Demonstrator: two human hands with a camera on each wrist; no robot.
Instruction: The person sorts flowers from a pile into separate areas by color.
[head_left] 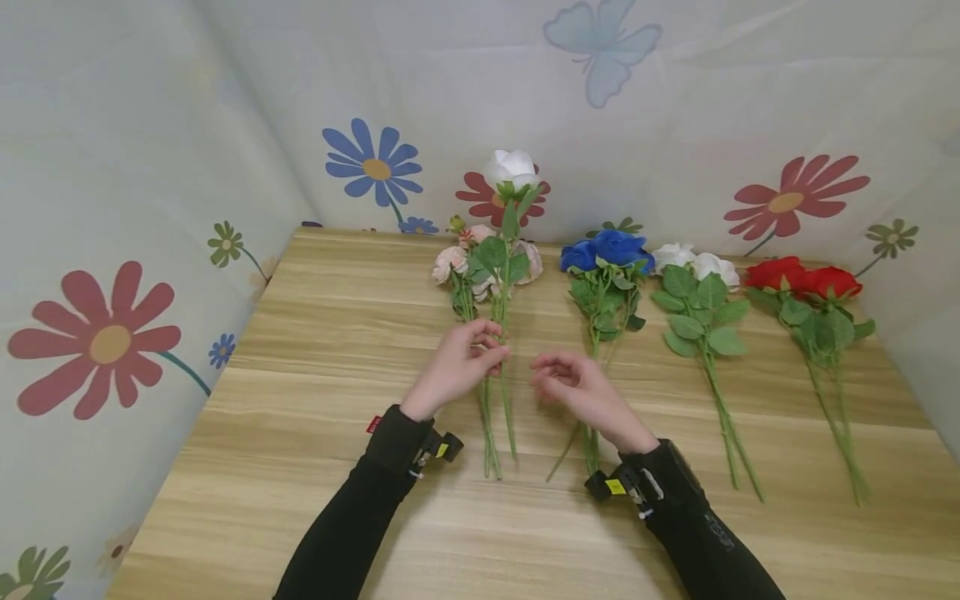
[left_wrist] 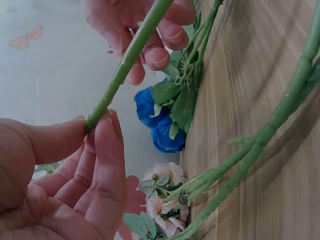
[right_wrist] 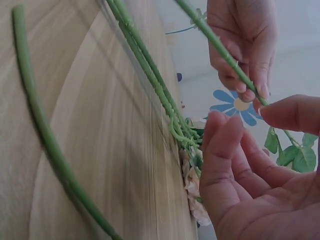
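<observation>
My left hand (head_left: 457, 358) pinches the green stem (left_wrist: 131, 57) of a single white rose (head_left: 512, 169) between thumb and fingertips. The rose is raised above the table, its bloom pointing away from me. To the right of that stem is my right hand (head_left: 588, 396), with loosely bent fingers and a gap between thumb (right_wrist: 292, 115) and forefinger; it grips nothing. Beneath the raised rose lies a bunch of pale pink flowers (head_left: 450, 262), partly covered by its leaves. Blue roses (head_left: 618, 248) lie beyond my right hand, which hides part of their stems.
On the right side of the wooden table (head_left: 300, 433), a pair of white roses (head_left: 716, 268) and a bunch of red roses (head_left: 828, 279) lie with stems toward me. A patterned cloth (head_left: 247, 100) hangs behind and beside the table.
</observation>
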